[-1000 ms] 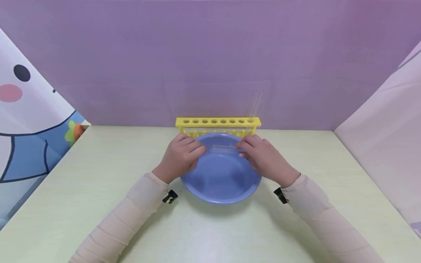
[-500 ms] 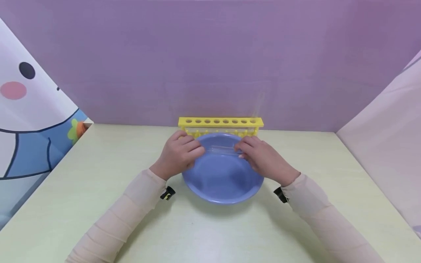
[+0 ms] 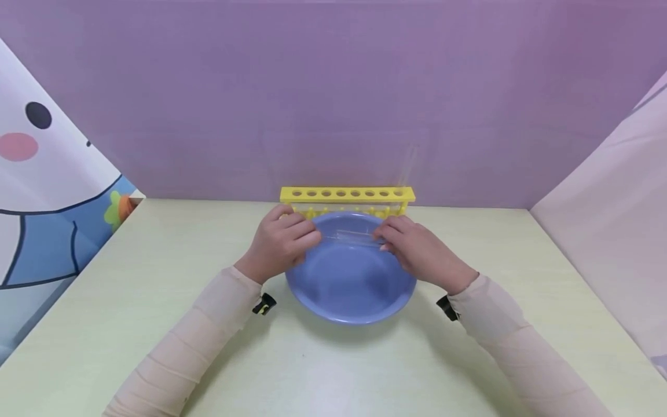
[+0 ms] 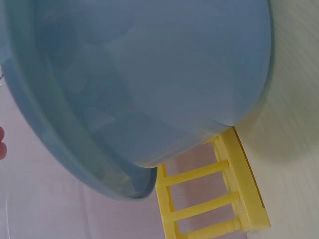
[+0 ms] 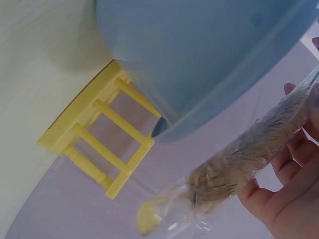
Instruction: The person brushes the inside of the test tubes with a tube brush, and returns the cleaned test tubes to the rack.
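My right hand holds a clear test tube sideways over the blue basin. Inside the tube, the right wrist view shows a test tube brush with brown bristles and a yellowish tip near the closed end. My left hand is to the left of the tube mouth, fingers curled at the thin brush handle, which is mostly hidden by them. Only a bit of fingertips shows at the edge of the left wrist view.
Behind the basin stands a yellow test tube rack, its lower part covered by the basin rim. Another clear tube leans up from its rightmost hole. A purple cloth backdrop rises at the far edge of the pale table.
My left hand has shifted slightly left and away from the tube mouth. My right hand and the tube stay nearly in place.
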Tool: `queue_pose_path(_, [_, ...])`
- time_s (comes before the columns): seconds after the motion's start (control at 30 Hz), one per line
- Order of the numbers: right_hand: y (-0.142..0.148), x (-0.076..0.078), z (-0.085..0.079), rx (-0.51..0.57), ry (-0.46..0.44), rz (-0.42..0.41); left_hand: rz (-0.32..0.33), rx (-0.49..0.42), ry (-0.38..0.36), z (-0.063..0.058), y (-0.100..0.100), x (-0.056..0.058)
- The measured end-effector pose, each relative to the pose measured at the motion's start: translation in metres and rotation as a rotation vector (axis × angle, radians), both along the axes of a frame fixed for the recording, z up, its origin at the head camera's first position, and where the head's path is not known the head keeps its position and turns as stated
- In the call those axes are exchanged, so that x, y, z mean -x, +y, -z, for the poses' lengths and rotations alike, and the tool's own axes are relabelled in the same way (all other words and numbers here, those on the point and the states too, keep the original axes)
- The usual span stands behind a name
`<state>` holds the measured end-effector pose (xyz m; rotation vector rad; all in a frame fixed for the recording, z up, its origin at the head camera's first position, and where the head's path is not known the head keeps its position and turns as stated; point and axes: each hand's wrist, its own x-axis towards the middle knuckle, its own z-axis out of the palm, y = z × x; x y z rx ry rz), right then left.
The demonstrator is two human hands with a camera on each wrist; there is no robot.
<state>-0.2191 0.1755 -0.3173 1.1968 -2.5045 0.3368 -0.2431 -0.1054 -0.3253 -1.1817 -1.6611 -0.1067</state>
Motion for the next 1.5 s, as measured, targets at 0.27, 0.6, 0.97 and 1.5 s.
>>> queue_pose_path(0.27, [0.000,-0.001,0.001,-0.005,0.001,-0.009,0.009,-0.008,0.003,-0.001,-0.003,-0.001])
queue_pose_path(0.6, [0.014,0.002,0.004,-0.026,-0.014,0.053,-0.016,-0.043,-0.087,0.001,-0.022,0.002])
queue_pose_path(0.97, [0.022,0.002,0.003,-0.016,-0.007,-0.015,-0.008,-0.041,-0.048,-0.002,-0.028,0.001])
queue_pose_path(1.5, [0.031,0.001,0.004,-0.027,-0.111,-0.002,0.009,-0.100,0.011,-0.005,-0.034,0.003])
